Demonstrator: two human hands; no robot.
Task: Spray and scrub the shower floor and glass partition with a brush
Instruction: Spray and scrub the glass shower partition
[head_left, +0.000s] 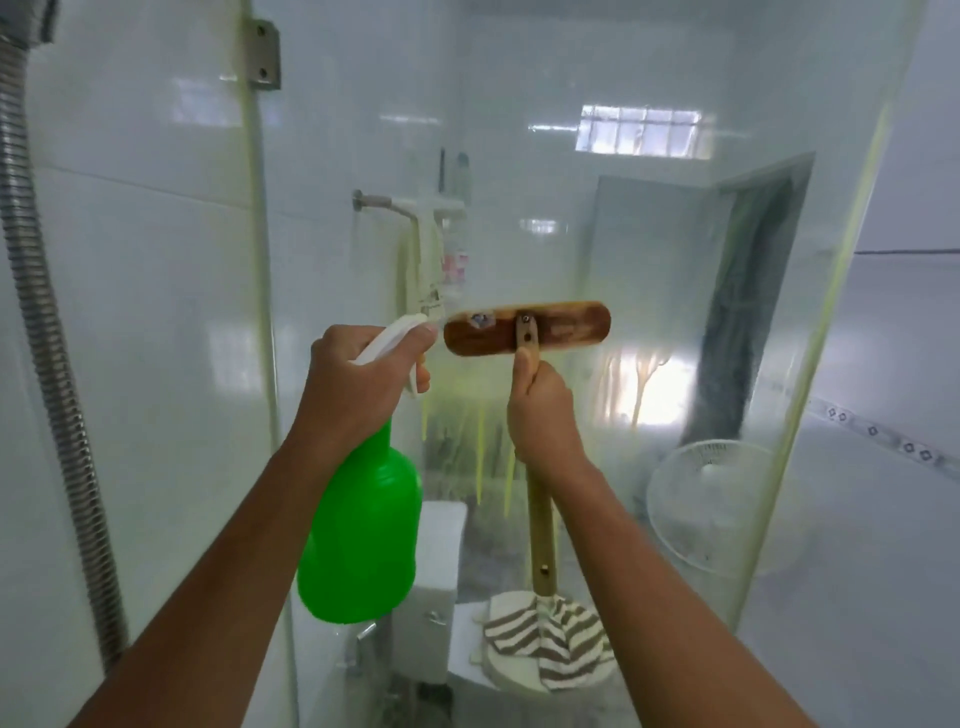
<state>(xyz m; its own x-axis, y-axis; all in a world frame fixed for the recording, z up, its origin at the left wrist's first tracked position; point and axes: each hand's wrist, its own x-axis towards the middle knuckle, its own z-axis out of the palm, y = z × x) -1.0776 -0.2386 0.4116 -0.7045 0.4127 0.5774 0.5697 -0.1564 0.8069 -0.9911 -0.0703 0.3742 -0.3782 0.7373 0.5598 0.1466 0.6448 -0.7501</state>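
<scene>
My left hand (358, 379) grips the white trigger head of a green spray bottle (363, 540), nozzle pointing at the glass partition (701, 322) ahead. My right hand (545, 415) grips the wooden handle of a scrub brush, just under its head. The brown wooden brush head (527, 335) lies flat and level against the glass at chest height. Yellowish liquid runs down the glass in streaks (483, 441) below the brush. The shower floor is out of view.
A ribbed metal shower hose (47, 364) hangs at the left. A metal hinge bracket (264, 54) holds the glass to the tiled wall. Seen through the glass: a toilet with a striped cloth (550, 639), a white fan (717, 499), a towel rail (384, 203).
</scene>
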